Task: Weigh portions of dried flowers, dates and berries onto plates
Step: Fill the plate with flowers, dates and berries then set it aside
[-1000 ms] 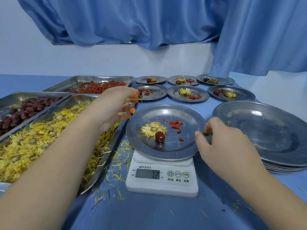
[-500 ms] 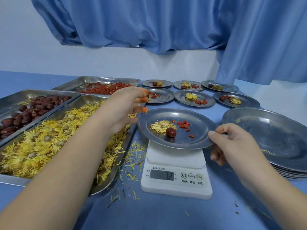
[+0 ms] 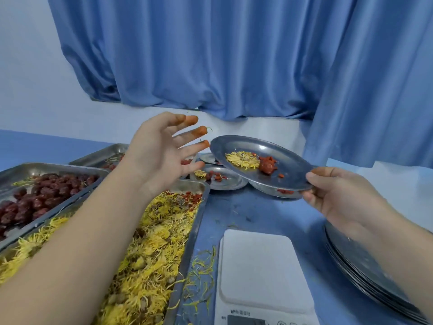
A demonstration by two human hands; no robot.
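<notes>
Right hand (image 3: 344,198) pinches the filled plate (image 3: 262,163), now lifted off the scale (image 3: 260,270) toward the bench's far edge; left hand (image 3: 159,156) spread empty; portion weighed, ready to set down

A dull-sheened metal plate (image 3: 288,170) is seen at 1 o'clock, with smears on its brushed surface. Metal trays (image 3: 194,233) with a scuffed gloss lie at 8 to 9 o'clock. A stack of metal plates (image 3: 365,275) is seen at 4 o'clock. The scale (image 3: 260,270), at 5 o'clock, is of smooth white plastic, matt on top. Soft blue cloth, folded, forms the curtain (image 3: 210,55) at 12 o'clock.
</notes>
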